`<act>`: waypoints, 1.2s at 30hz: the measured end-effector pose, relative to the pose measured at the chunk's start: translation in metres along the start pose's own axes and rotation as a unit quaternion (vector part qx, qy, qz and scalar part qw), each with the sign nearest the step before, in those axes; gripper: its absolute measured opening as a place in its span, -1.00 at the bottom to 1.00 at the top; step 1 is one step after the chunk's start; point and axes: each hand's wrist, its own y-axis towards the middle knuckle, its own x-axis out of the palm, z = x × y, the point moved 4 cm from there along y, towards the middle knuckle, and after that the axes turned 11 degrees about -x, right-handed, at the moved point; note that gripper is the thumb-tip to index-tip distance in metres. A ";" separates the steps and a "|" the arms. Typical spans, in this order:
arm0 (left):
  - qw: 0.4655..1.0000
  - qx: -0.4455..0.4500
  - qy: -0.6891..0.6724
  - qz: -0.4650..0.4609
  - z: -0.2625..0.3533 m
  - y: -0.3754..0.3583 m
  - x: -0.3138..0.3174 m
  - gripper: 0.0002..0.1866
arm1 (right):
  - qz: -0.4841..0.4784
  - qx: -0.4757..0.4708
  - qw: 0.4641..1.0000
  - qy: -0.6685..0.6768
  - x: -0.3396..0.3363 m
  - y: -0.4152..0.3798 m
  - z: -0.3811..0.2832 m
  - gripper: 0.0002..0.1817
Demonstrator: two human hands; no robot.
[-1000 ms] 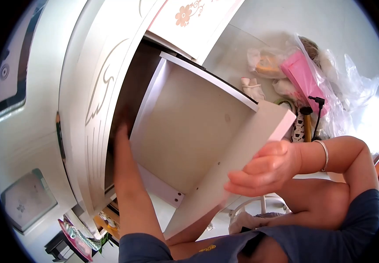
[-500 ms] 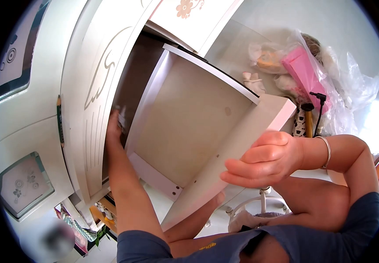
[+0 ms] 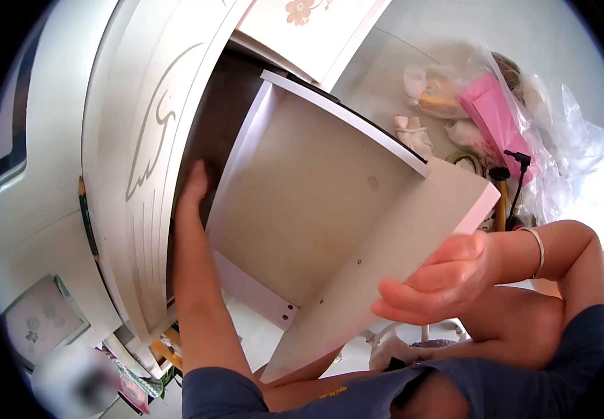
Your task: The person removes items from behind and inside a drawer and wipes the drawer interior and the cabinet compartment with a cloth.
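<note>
A white drawer [image 3: 295, 202] with a beige bottom is pulled out and tilted in front of the cabinet, nothing inside it. My right hand [image 3: 438, 279] is closed over the edge of its front panel [image 3: 358, 279], fingers on the inner face and the thumb hidden. Between the drawer's side and the cabinet [image 3: 166, 119], my left hand [image 3: 198, 184] reaches into the dark opening [image 3: 226, 105]. Its fingers are lost in shadow, so whether they hold anything cannot be made out.
Another drawer front [image 3: 309, 35] with a flower print juts out above. Plastic bags [image 3: 560, 133], a pink box [image 3: 490, 105] and a black cable [image 3: 520, 167] lie on the floor at right. A pencil [image 3: 87, 220] rests on the white surface at left.
The drawer's front has swung slightly right and down with my right hand. My left hand has moved up and deeper into the opening; the whitish thing seen at its fingers no longer shows.
</note>
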 end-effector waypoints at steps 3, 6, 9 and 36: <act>0.989 0.073 0.046 0.116 0.020 0.013 -0.021 -0.41 | 0.020 -0.041 0.999 -0.015 0.002 -0.001 0.004 -0.72; 0.946 0.124 0.080 0.287 0.030 0.036 -0.064 -0.39 | 0.016 -0.054 0.998 -0.013 0.001 -0.003 0.007 -0.74; 0.929 0.075 0.090 0.351 0.015 0.053 -0.095 -0.36 | -0.014 -0.004 0.999 0.038 -0.001 -0.003 0.001 -0.75; 0.928 -0.067 0.339 0.143 -0.001 0.011 -0.026 -0.50 | 0.055 -0.029 0.997 -0.034 0.000 -0.003 0.000 -0.82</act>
